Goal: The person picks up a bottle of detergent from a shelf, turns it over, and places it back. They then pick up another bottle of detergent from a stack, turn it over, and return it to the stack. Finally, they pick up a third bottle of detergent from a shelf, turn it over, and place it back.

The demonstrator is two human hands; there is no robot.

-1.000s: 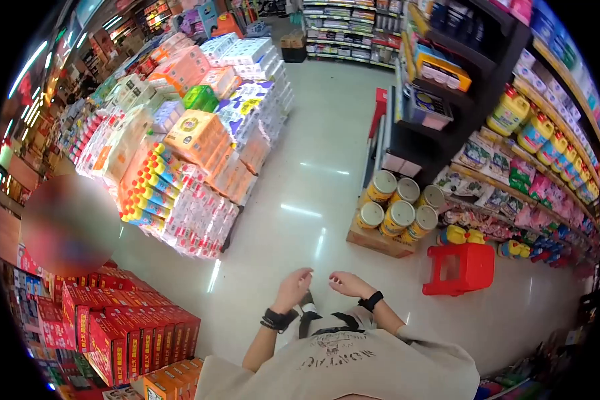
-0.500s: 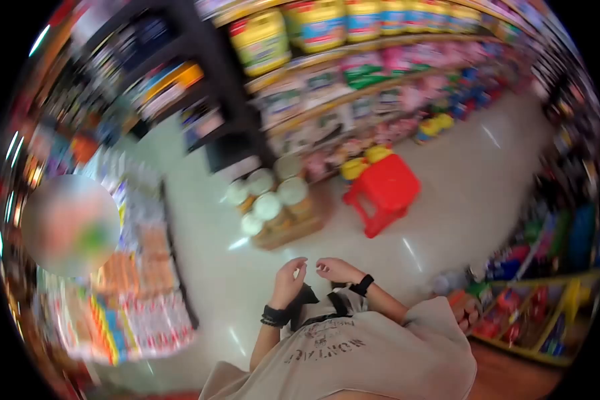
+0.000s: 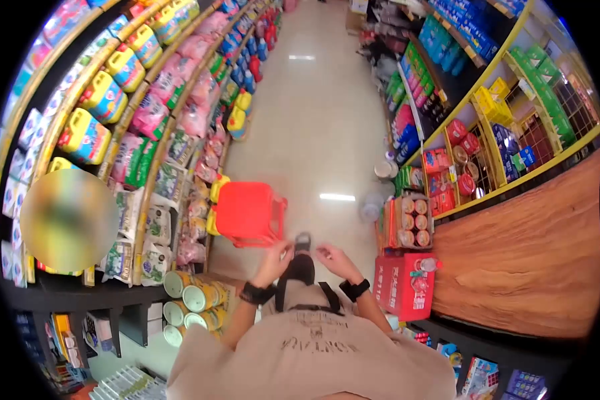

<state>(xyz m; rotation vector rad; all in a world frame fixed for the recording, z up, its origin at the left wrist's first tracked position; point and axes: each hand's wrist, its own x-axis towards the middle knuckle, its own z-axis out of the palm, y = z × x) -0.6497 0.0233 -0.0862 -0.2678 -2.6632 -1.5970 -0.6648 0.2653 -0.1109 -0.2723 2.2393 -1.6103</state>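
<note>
My left hand [image 3: 273, 261] hangs in front of my waist with its fingers loosely curled and holding nothing. Just beyond it stands a red plastic stool [image 3: 249, 211], whose near corner is close to the fingertips in this view. My right hand [image 3: 337, 261] is held at about the same height, thumb and fingers bent and a little apart, also without anything in it. A dark shoe [image 3: 303, 241] shows on the floor between the two hands. Each wrist wears a black band.
Shelves of yellow jugs [image 3: 105, 97] and packets [image 3: 152, 115] line the left. Lidded tubs [image 3: 197, 299] stand at lower left. A wooden counter [image 3: 513, 260], a red box [image 3: 390, 285] and canned goods [image 3: 415, 222] are at right. The tiled aisle floor [image 3: 320, 120] runs ahead.
My view has turned to the right, so the aisle now lies straight ahead and the stool appears closer to my left hand. Both hands stay raised before my waist, empty.
</note>
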